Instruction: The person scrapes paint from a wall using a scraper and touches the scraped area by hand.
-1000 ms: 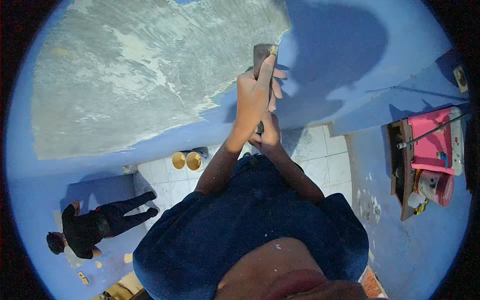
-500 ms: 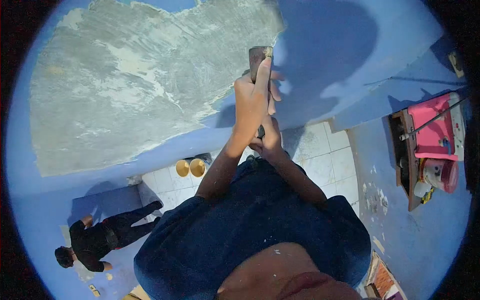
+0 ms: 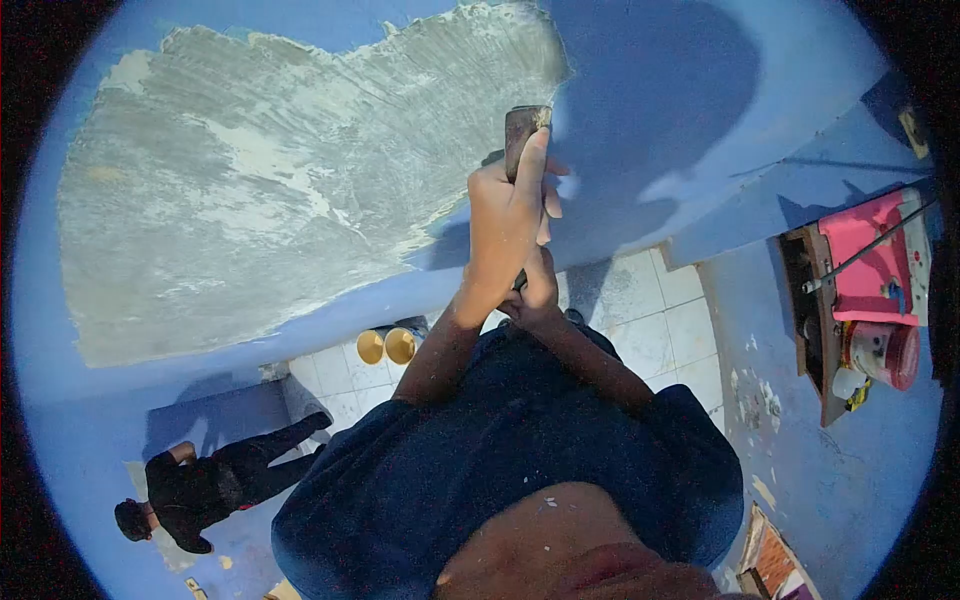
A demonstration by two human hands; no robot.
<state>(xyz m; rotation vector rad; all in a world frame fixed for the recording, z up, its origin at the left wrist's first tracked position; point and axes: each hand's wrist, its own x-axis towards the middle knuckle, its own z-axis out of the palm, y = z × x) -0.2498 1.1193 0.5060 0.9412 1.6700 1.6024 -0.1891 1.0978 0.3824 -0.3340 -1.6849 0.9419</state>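
Note:
My left hand is closed round a dark tool with a worn brown block at its upper end. The thumb lies along the block, and several fingertips show on the far side. Below it, my right hand is closed round the tool's black lower part. Most of the tool is hidden by my hands, so I cannot make out its exact kind. Just beyond the block is a blue wall with a large, rough grey patch. Whether the tool touches the wall is unclear.
Two round yellowish containers stand on the white tiled floor. At the left, another person in dark clothes faces the wall. On the right, a wooden shelf carries a pink cloth and a tub.
My hands and the tool appear slightly lower in view, as the view has shifted a little. Both hands keep their grip. The other person's arms and legs have moved slightly.

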